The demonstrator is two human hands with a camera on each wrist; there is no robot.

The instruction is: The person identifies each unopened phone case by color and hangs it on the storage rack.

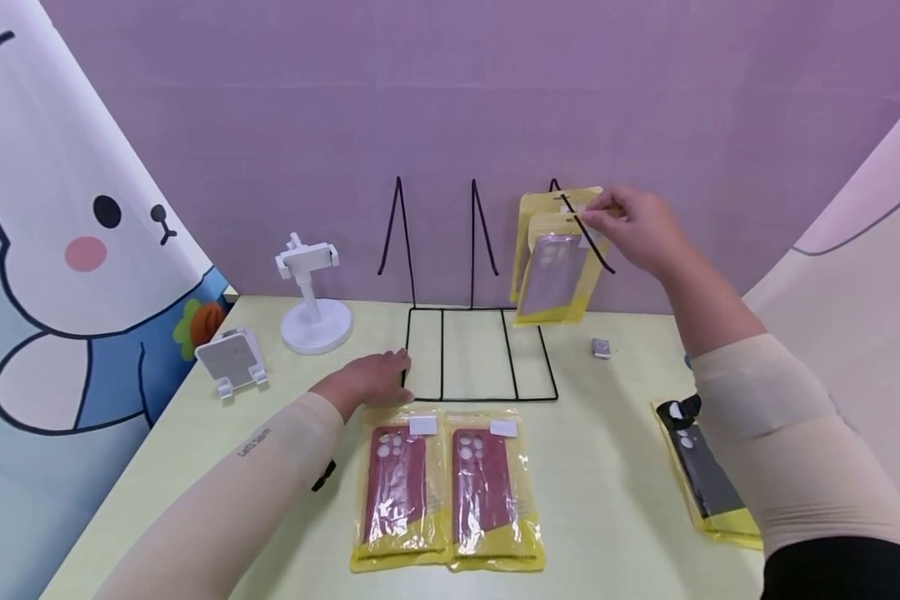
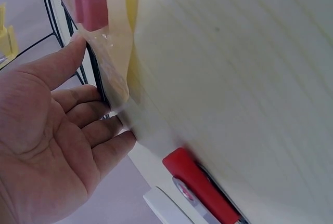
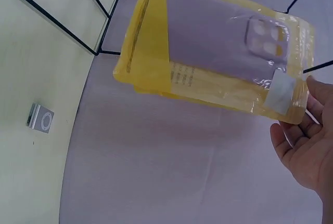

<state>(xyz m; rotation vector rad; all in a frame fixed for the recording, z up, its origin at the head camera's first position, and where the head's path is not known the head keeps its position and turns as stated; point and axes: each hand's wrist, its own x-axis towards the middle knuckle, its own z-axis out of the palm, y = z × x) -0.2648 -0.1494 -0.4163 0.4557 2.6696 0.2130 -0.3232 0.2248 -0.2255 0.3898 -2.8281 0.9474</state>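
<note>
A black wire display rack (image 1: 480,400) with upright hooks stands at the back of the table. My left hand (image 1: 371,379) holds the left front corner of its base, thumb and fingers at the wire in the left wrist view. My right hand (image 1: 641,229) pinches the upper right corner of a packaged phone case (image 1: 555,271), a light purple case in a clear and yellow bag. The rack's right hook passes through the top of this bag. Behind it on the same hook hangs another yellow bag (image 1: 523,229), mostly covered.
Two bagged red phone cases (image 1: 396,483) lie side by side before the rack. A bagged dark case (image 1: 708,475) lies right, partly behind my forearm. White phone stands (image 1: 317,325) are at left, a small silver clip-on player (image 1: 601,348) at right. A red-handled object (image 2: 200,185) lies near my left hand.
</note>
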